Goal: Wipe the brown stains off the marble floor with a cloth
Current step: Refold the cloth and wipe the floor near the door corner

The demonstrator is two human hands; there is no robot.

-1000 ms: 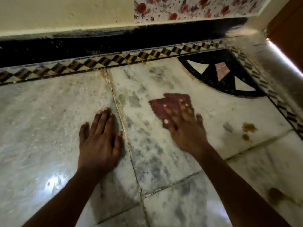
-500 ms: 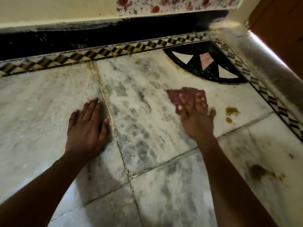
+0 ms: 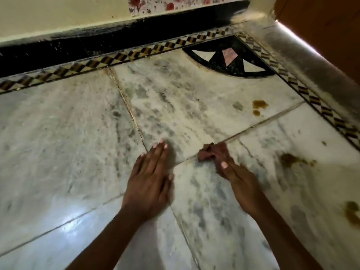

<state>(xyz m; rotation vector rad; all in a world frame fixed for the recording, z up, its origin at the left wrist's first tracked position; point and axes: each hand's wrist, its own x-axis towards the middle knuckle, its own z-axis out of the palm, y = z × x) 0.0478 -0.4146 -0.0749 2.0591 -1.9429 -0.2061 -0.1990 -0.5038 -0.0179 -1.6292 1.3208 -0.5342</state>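
Observation:
The white and grey marble floor (image 3: 64,145) fills the view. My right hand (image 3: 237,182) grips a small dark red cloth (image 3: 206,153), bunched up at my fingertips on a tile joint. My left hand (image 3: 150,182) lies flat on the floor, fingers together, holding nothing. Brown stains show to the right: a pair of spots (image 3: 259,106) farther off, a smear (image 3: 290,159) right of the cloth, and a blotch (image 3: 352,213) at the right edge.
A black skirting (image 3: 97,45) and a checkered border strip (image 3: 116,58) run along the far wall. A black fan-shaped inlay (image 3: 228,59) fills the corner. A grey raised sill (image 3: 311,69) and a brown door (image 3: 331,26) close off the right side.
My right hand has dragged the cloth back toward me, and the cloth has gone from flat to bunched. My left hand shifted right, close to the cloth. The view tilted so more stains show.

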